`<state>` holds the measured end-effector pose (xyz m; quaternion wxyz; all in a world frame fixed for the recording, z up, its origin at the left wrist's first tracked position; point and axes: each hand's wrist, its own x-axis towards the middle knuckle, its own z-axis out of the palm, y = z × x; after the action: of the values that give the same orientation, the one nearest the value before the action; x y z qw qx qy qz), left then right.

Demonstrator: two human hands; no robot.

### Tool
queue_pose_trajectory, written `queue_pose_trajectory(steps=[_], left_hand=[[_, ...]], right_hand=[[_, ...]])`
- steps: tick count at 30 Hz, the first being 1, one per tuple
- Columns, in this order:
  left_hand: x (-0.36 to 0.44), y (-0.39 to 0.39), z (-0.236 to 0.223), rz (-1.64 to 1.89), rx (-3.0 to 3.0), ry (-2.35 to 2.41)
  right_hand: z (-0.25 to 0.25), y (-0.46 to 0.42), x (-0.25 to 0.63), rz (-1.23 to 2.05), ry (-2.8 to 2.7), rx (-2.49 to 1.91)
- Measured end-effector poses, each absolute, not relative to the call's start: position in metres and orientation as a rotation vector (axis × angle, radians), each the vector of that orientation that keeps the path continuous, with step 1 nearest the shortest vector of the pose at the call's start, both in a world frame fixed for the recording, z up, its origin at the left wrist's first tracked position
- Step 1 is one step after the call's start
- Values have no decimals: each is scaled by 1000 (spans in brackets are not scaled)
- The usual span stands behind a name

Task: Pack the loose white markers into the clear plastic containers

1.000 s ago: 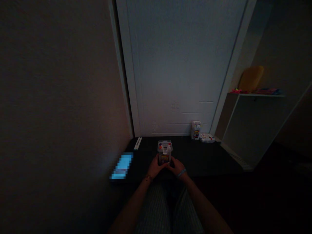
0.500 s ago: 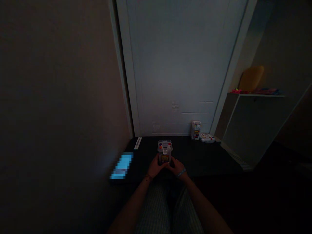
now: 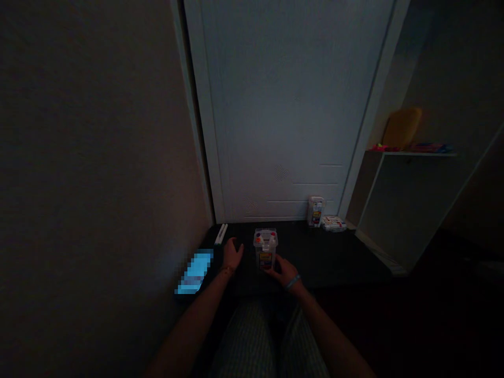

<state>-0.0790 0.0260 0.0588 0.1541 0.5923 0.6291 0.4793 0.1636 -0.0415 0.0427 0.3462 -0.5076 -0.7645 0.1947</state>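
Observation:
A small clear plastic tub (image 3: 265, 248) with a white lid and a coloured label stands on the dark floor in front of me. My right hand (image 3: 283, 271) rests at its base, fingers curled against it. Off the tub to the left, my left hand (image 3: 232, 253) hovers with its fingers spread, close to two white sticks (image 3: 221, 234) lying by the wall. The room is very dark.
A glowing blue screen (image 3: 195, 272) lies on the floor at the left wall. A white door (image 3: 287, 105) is ahead, with another tub (image 3: 315, 210) and a flat pack (image 3: 333, 223) at its foot. A white shelf unit (image 3: 409, 199) stands at the right.
My left hand has let go of the tub and moved out to the left, its fingers now spread. My right hand stays at the tub.

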Motion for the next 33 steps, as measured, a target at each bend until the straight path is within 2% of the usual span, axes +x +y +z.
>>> queue_pose_trajectory(steps=[3,7,10,23,33], left_hand=[[-103,33,65,1203,1874,1967],[-125,39,70,486,2242,2361],[-135,43,69,217,2234,2488],[-131,39,58,322,2361,2336],[-73,32,46,489,2564,1984]], right_hand=[[41,-41,164,514,-1982,-1321],[43,-42,165,498,-1998,-1294],[46,-43,165,493,-2004,-1274],[41,-40,163,478,-1988,-1324],[38,-39,163,493,-1972,-1330]])
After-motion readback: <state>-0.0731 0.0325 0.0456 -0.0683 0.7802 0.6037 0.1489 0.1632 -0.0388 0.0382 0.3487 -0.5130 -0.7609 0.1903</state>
